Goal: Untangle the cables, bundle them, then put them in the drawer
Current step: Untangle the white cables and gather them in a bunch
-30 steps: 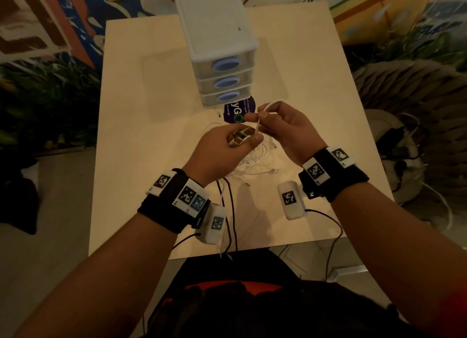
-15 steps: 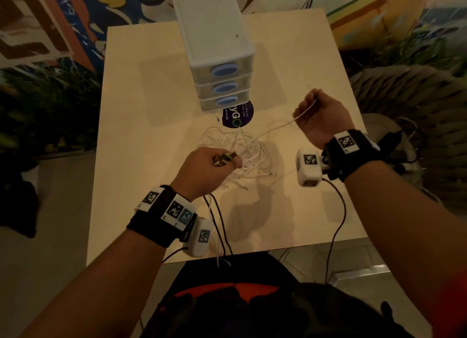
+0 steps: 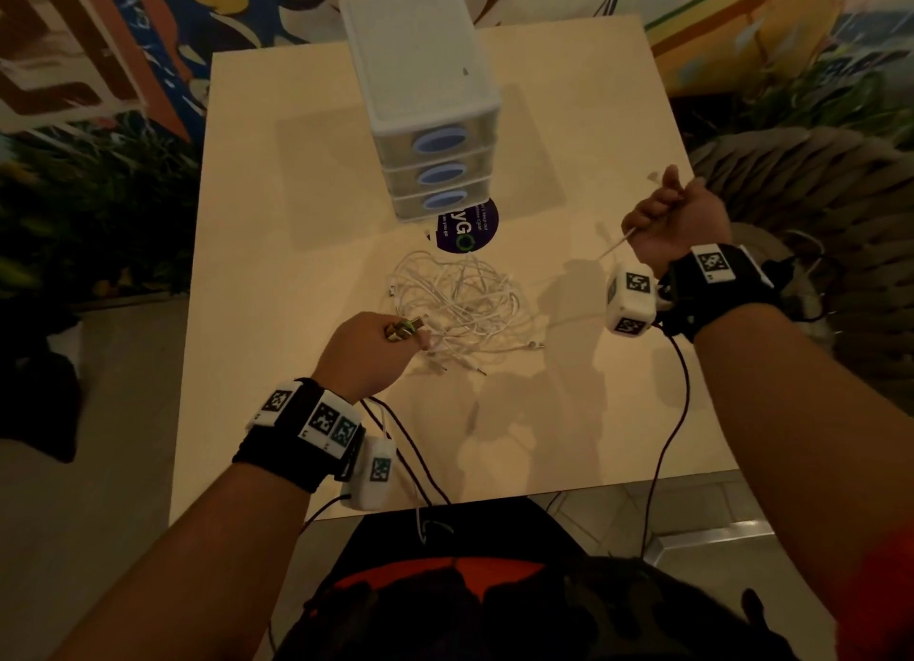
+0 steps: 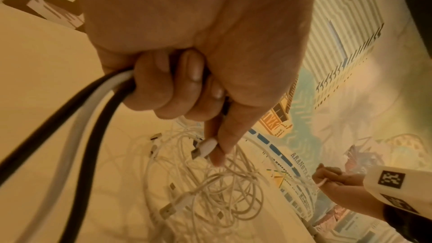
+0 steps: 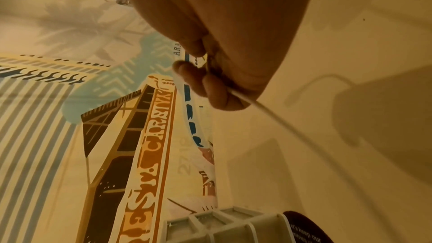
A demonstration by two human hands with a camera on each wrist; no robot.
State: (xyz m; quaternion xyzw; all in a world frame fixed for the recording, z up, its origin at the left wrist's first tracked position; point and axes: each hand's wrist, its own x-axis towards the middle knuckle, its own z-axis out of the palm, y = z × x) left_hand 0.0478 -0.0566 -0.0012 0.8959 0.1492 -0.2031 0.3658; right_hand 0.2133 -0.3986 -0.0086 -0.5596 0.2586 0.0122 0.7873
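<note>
A tangle of thin white cables point(image 3: 460, 304) lies on the pale table point(image 3: 297, 215), in front of a white three-drawer unit point(image 3: 420, 92) whose drawers are all closed. My left hand point(image 3: 410, 334) is at the tangle's near left edge and pinches a white USB plug point(image 4: 205, 147) between thumb and fingers. My right hand point(image 3: 658, 205) is raised over the table's right side. It is a fist around one white cable point(image 5: 268, 112), which runs from it back down toward the tangle point(image 4: 210, 182).
A dark round sticker point(image 3: 470, 230) lies on the table under the drawer unit's front. Black leads point(image 3: 667, 438) hang from both wrist cameras over the table's near edge. A woven chair point(image 3: 816, 176) stands to the right, and a painted wall is behind.
My right hand has swung from the middle out to the right, drawing its cable out of the tangle. My left hand has dropped toward the near left of the pile, still holding the plug.
</note>
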